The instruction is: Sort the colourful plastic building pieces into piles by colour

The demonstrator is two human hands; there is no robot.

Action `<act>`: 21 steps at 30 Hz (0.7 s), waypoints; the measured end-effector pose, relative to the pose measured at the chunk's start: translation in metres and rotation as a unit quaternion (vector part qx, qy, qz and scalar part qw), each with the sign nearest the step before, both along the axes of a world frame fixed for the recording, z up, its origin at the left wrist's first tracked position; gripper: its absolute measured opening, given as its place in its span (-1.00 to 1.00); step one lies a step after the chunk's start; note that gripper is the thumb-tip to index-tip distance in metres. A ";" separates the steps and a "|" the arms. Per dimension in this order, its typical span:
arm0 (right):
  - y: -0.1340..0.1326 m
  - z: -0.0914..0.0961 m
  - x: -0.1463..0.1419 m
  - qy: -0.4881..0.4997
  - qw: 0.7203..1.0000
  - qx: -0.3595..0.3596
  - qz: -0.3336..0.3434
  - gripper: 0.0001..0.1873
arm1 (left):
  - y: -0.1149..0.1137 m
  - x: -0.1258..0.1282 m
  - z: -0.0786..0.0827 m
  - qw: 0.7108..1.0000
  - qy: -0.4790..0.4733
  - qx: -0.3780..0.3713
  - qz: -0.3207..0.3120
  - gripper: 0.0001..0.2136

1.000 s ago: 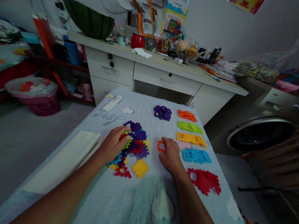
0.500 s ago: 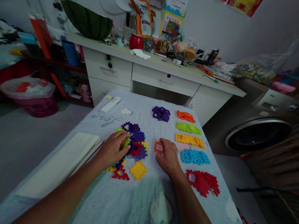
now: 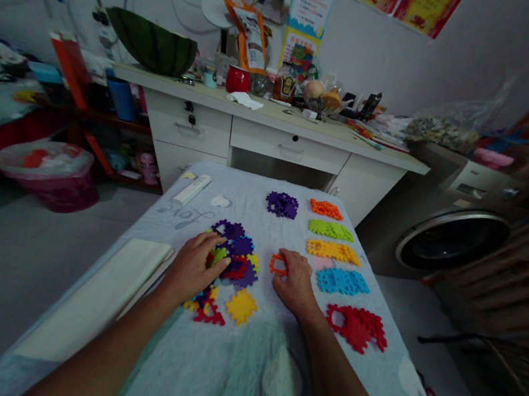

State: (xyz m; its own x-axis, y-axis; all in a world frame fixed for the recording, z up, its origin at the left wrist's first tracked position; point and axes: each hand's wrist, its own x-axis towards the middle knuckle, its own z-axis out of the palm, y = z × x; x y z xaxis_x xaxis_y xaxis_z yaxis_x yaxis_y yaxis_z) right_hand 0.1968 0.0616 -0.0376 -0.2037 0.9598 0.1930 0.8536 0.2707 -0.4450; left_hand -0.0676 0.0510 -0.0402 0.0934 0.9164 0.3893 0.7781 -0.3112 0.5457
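Observation:
My left hand [image 3: 192,266] rests on the left edge of a mixed pile of toothed plastic building pieces [image 3: 239,244], thumb and fingers apart. A green piece [image 3: 218,256] shows between its thumb and fingers. My right hand [image 3: 295,281] pinches an orange square-frame building piece [image 3: 278,264] by its right side, just above or on the cloth. A yellow piece [image 3: 241,306] lies flat near the pile. Right of my right hand lie sorted groups: orange [image 3: 325,209], green [image 3: 331,229], yellow [image 3: 333,251], blue [image 3: 342,281] and red [image 3: 357,328]. A purple group [image 3: 282,204] lies farther back.
A pale cloth [image 3: 236,369] covers the table. On its left are a folded cream-coloured item [image 3: 98,298] and a white stick-like object [image 3: 192,190]. Behind stands a white desk [image 3: 294,142] with a cut watermelon [image 3: 153,44]. A washing machine [image 3: 454,216] is at the right.
The whole view has shifted slightly. My left hand has loosened a little around the pile's edge; my right hand keeps its pinch on the orange piece in nearly the same place.

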 end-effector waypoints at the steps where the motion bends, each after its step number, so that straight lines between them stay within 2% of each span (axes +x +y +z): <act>1: 0.000 0.001 0.000 0.000 1.000 -0.001 0.000 -0.38 | 0.000 0.000 -0.001 1.000 0.009 -0.003 0.000 -0.60; 4: 0.001 0.007 -0.001 -0.002 1.000 0.000 0.002 -0.42 | -0.001 0.001 -0.003 0.999 0.045 -0.009 0.012 -0.60; 8: 0.004 0.027 -0.001 0.004 0.999 0.015 0.028 -0.49 | 0.000 0.001 -0.005 0.996 0.083 -0.008 0.038 -0.60; 12: 0.015 0.048 0.006 0.009 0.997 0.038 0.059 -0.46 | 0.002 0.000 -0.006 0.998 0.065 -0.012 0.015 -0.58; 18: 0.053 0.056 0.030 -0.032 0.996 0.036 0.079 -0.44 | 0.000 0.005 -0.003 0.999 0.002 -0.016 -0.027 -0.67; 21: 0.081 0.055 0.044 -0.067 0.996 0.030 0.055 -0.45 | -0.001 0.008 0.001 0.999 -0.020 -0.020 -0.038 -0.71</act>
